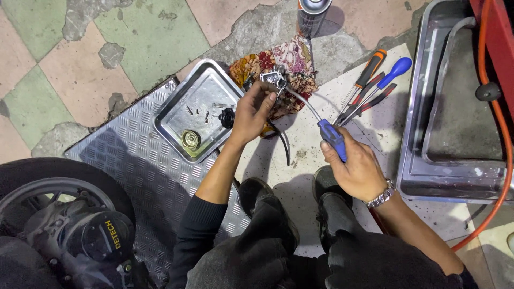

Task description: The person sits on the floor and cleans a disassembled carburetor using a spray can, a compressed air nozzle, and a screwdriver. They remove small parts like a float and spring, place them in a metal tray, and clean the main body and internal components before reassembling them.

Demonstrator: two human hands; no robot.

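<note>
The right hand grips a blue-handled screwdriver, its shaft aimed toward eleven o'clock at a small metal part. The left hand clamps its fingers on that part, steadying it above the patterned rag. Screws lie safely in the steel tray at nine o'clock.

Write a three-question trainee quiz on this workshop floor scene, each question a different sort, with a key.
1. True or false: the right hand holds a blue-handled screwdriver.
2. The left hand holds a small metal part above: A) a floral rag B) a red bucket C) a cardboard box
3. Fill in: the loose screws and round parts lie in a small metal ____.

Key: 1 true; 2 A; 3 tray.
</note>
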